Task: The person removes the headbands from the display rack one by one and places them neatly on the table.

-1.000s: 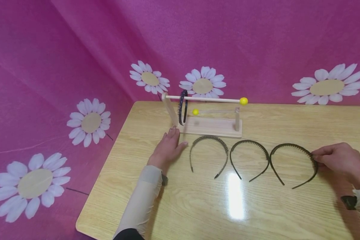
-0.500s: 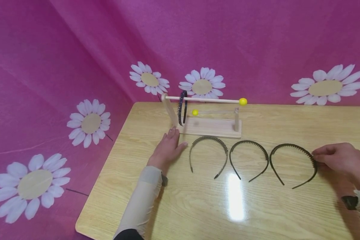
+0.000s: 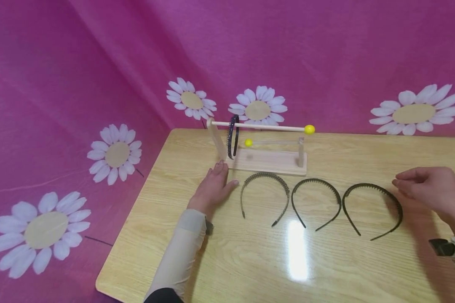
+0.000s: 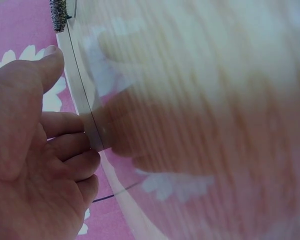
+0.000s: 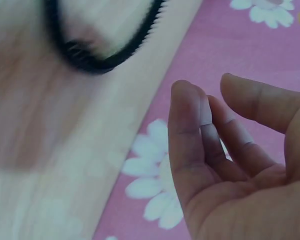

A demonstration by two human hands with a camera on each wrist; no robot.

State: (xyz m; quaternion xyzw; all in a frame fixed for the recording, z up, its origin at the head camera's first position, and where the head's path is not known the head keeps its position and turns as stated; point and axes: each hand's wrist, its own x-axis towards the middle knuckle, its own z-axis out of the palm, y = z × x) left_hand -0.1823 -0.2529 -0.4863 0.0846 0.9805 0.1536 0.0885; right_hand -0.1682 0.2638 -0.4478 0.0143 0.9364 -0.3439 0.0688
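Note:
In the head view, my left hand (image 3: 212, 187) lies on the table with its fingertips at the left front corner of a wooden stand (image 3: 267, 162). A dark toothed headband (image 3: 231, 136) hangs on the stand's upper rod, near the left post. Three more headbands lie in a row in front: a grey-brown headband (image 3: 266, 174), a black headband (image 3: 318, 181) and another black headband (image 3: 368, 185) at the right. Just beyond that last one, my right hand (image 3: 436, 189) hovers holding nothing. The right wrist view shows its thumb and fingers apart, away from the headband (image 5: 97, 67).
The stand's upper rod ends in a yellow ball (image 3: 309, 129), and a shorter lower rod in another yellow ball (image 3: 248, 143). A pink cloth (image 3: 326, 50) with white daisies hangs behind the wooden table (image 3: 250, 265), whose left edge shows.
My right hand has let go of the rightmost headband and lifted slightly up and away from it. My left hand stays at the stand's corner.

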